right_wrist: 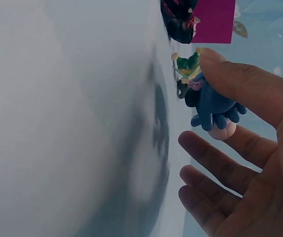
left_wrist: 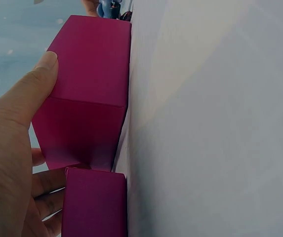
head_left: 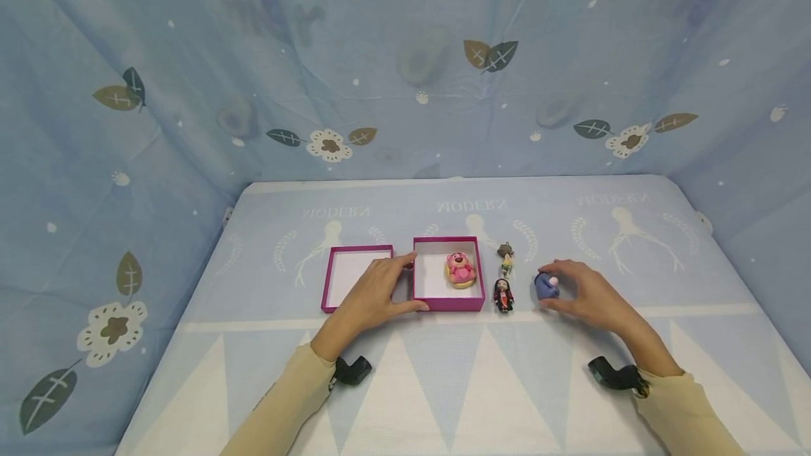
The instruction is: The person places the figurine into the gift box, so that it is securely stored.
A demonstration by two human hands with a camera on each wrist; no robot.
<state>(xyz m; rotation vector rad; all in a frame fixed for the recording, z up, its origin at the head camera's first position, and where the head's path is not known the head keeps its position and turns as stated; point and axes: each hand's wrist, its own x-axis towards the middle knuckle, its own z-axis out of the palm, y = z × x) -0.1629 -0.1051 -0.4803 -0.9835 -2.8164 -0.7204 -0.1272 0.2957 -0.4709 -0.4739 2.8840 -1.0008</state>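
Observation:
My left hand point(head_left: 375, 292) grips the left side of a magenta open box point(head_left: 450, 305), its thumb on the near wall in the left wrist view. Inside that box, toward the right, sits a pink bear figurine point(head_left: 460, 270) on a yellowish base. Off to the right, my right hand point(head_left: 589, 294) pinches a blue donkey figurine point(right_wrist: 215, 101) between thumb and index finger, the other fingers spread apart. Between box and right hand lie two small figurines: one brown-haired in green point(head_left: 506, 263), the other with long black hair and dark-and-red clothes point(head_left: 503, 295).
A shallow magenta box lid point(head_left: 327, 283), white inside, lies left of the box, partly behind my left hand. Patterned cloth covers the table point(head_left: 431, 385). A blue curtain point(head_left: 405, 90) with leaves and flowers rises behind it and along both sides.

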